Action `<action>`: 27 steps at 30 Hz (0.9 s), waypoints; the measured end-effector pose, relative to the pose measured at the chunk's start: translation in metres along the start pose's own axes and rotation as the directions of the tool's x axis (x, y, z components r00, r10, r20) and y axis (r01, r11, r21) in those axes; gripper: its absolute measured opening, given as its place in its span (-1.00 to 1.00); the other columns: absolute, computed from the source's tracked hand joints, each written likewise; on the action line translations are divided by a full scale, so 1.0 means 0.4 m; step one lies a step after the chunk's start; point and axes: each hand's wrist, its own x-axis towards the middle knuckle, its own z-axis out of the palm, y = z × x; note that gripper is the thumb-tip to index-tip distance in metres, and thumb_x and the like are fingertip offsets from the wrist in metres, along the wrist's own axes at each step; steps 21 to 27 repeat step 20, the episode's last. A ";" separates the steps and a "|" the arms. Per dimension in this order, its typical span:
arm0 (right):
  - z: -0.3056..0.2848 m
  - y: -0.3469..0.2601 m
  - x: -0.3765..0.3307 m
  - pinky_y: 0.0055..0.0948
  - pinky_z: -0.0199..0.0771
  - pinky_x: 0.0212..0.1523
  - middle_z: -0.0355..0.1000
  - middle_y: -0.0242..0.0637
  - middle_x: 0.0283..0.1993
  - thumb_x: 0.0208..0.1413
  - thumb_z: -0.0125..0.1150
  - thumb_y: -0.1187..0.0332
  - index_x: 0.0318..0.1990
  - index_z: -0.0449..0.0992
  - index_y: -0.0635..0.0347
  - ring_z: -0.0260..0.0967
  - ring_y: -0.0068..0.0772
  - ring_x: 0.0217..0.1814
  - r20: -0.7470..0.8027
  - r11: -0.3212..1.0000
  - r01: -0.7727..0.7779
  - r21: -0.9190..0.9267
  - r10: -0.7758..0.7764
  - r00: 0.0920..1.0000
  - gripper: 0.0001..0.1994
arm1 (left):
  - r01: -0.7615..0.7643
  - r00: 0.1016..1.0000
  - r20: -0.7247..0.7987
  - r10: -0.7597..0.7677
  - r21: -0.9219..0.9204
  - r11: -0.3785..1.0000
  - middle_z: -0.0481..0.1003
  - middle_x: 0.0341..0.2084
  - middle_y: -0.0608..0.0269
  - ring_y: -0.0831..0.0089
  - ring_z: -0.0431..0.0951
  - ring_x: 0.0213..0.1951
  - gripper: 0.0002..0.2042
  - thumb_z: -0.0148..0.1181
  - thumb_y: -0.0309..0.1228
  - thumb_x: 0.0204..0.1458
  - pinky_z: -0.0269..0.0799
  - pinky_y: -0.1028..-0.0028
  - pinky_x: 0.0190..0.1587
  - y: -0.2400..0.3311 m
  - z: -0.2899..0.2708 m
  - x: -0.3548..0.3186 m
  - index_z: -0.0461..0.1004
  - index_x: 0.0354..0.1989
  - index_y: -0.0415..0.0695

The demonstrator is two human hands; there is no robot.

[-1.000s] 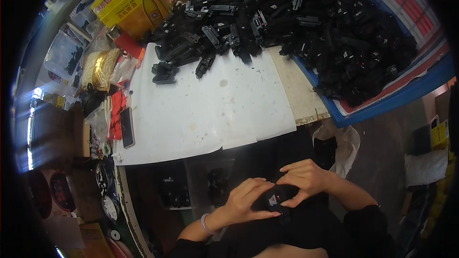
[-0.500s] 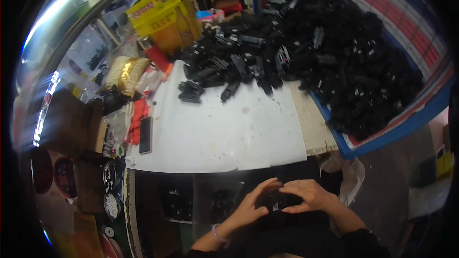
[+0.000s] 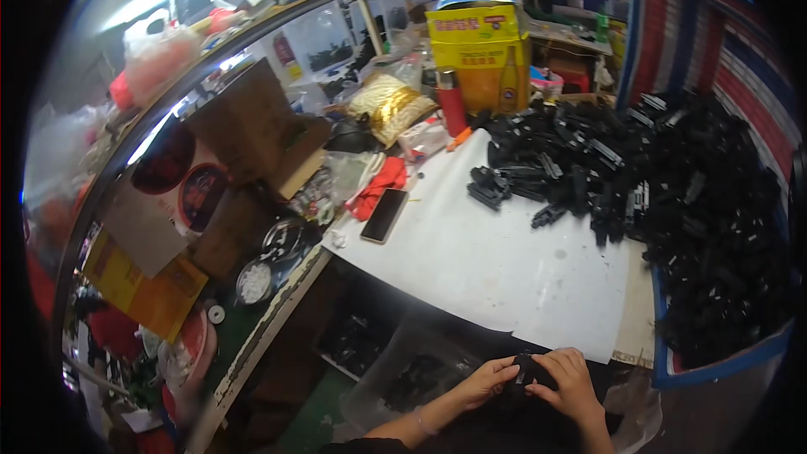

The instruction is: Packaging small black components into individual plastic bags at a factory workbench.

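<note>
Both my hands are at the lower right, just in front of the table's near edge. A small black plastic part (image 3: 523, 367) is between them, its exact kind hard to make out. My left hand (image 3: 489, 380) pinches it from the left with thumb and forefinger. From the right, my right hand (image 3: 573, 383) curls its fingers over the part, with the thumb against the near side. Beyond them lies a white sheet (image 3: 471, 261) on the table, and a big heap of similar black plastic parts (image 3: 706, 202) covers its far right.
A phone (image 3: 385, 216), a red cloth (image 3: 380, 187), a red flask (image 3: 451, 102) and a yellow carton (image 3: 479, 50) line the table's left and far side. Below the table edge stands a translucent bin (image 3: 370, 399) with black parts. A blue-edged board (image 3: 723, 376) borders the heap.
The view has swung left, showing more of the shelves and cartons there. My hands have drawn closer together around the black part.
</note>
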 end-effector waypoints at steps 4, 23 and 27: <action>0.031 -0.005 0.017 -0.25 0.25 -0.01 0.40 -0.24 -0.16 -0.18 0.37 0.20 -0.06 0.43 0.19 0.30 -0.19 -0.07 0.007 0.999 -0.036 0.038 0.035 0.999 -0.51 | -0.032 0.995 -0.100 0.027 -0.049 0.998 0.50 -0.25 0.18 0.51 0.52 -0.24 -0.62 -0.03 -0.21 0.20 0.44 0.55 -0.11 0.004 -0.035 -0.012 0.29 0.06 -0.22; 0.051 -0.035 0.069 -0.20 0.25 -0.04 0.41 -0.16 -0.21 -0.09 0.30 0.32 -0.08 0.43 0.19 0.32 -0.12 -0.11 0.059 0.941 -0.257 0.221 0.250 0.966 -0.62 | -0.245 0.963 -0.128 0.238 -0.046 0.968 0.44 -0.21 0.20 0.49 0.48 -0.21 -0.51 0.04 -0.18 0.16 0.39 0.50 -0.06 0.094 -0.030 -0.020 0.19 0.16 -0.22; 0.051 -0.035 0.069 -0.20 0.25 -0.04 0.41 -0.16 -0.21 -0.09 0.30 0.32 -0.08 0.43 0.19 0.32 -0.12 -0.11 0.059 0.941 -0.257 0.221 0.250 0.966 -0.62 | -0.245 0.963 -0.128 0.238 -0.046 0.968 0.44 -0.21 0.20 0.49 0.48 -0.21 -0.51 0.04 -0.18 0.16 0.39 0.50 -0.06 0.094 -0.030 -0.020 0.19 0.16 -0.22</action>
